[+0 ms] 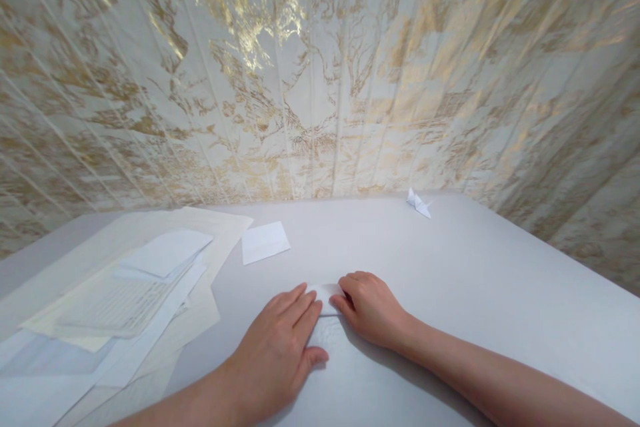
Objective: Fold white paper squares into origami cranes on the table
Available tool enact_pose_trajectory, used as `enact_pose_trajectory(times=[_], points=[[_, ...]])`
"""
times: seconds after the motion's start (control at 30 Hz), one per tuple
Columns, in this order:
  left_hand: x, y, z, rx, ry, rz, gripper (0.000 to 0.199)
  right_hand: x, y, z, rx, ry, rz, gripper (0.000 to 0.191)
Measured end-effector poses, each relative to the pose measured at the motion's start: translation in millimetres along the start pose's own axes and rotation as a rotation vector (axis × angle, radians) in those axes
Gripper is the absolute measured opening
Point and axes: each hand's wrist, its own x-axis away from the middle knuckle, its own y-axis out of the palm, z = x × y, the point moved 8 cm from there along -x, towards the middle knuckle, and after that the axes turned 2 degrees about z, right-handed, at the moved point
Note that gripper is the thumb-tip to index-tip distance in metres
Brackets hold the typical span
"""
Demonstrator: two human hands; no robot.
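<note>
I see the left hand (285, 343), fingers outstretched, on white paper (327, 297) that the right hand (374, 310) pinches between curled fingers.

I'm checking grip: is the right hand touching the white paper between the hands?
Touching. The head view shows the right hand pinching the right end of the white paper.

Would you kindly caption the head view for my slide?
Left hand and right hand on paper, loose sheets alongside.
</note>
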Motion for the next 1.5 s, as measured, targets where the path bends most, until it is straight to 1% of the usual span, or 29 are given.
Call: enact_pose_trajectory(times=[0.13,0.23,0.43,0.63,0.9,0.93,1.0,1.03,1.07,1.1,1.13,1.2,1.27,1.33,1.4,1.5], points=[[4,10.0,6,0.038,-0.028,-0.176,0.063,0,1,-1,0.001,-0.003,-0.008,0.024],[4,11.4,5,0.083,-0.076,-0.246,0.071,0,0,-1,0.005,-0.012,0.007,0.023],[5,14.6,3,0.097,-0.093,-0.277,0.073,1,-1,-1,0.014,-0.018,0.022,0.022],[5,15.4,3,0.083,-0.081,-0.246,0.075,1,1,-1,0.024,-0.027,0.028,0.022],[2,12.0,5,0.115,-0.109,-0.318,0.073,1,0,0,0.0,-0.012,0.006,0.022],[2,11.1,4,0.112,-0.111,-0.311,0.073,1,0,1,-0.019,-0.008,0.011,0.021],[1,9.4,4,0.101,-0.111,-0.294,0.072,4,-4,1,-0.065,-0.014,0.067,0.016],[0,9.0,4,0.097,-0.11,-0.29,0.072,7,-8,0,-0.082,-0.035,0.121,0.02],[0,9.1,5,0.095,-0.109,-0.292,0.072,11,-13,-3,-0.084,-0.07,0.184,0.029],[-1,9.6,5,0.095,-0.11,-0.299,0.072,15,-16,-8,-0.065,-0.127,0.23,0.035],[-1,10.2,5,0.098,-0.11,-0.307,0.073,20,-18,-13,-0.043,-0.184,0.266,0.037],[-1,9.8,5,0.101,-0.117,-0.302,0.072,30,-18,-23,-0.013,-0.265,0.304,0.035],[-2,8.5,5,0.11,-0.121,-0.282,0.071,36,-13,-30,-0.007,-0.326,0.273,0.034],[-2,7.3,5,0.118,-0.121,-0.27,0.072,40,-7,-33,0.001,-0.344,0.222,0.04],[-2,7.4,6,0.116,-0.124,-0.281,0.073,41,-4,-33,0.012,-0.35,0.2,0.048],[-1,8.9,6,0.111,-0.126,-0.312,0.077,45,-7,-28,0.024,-0.36,0.209,0.063]])
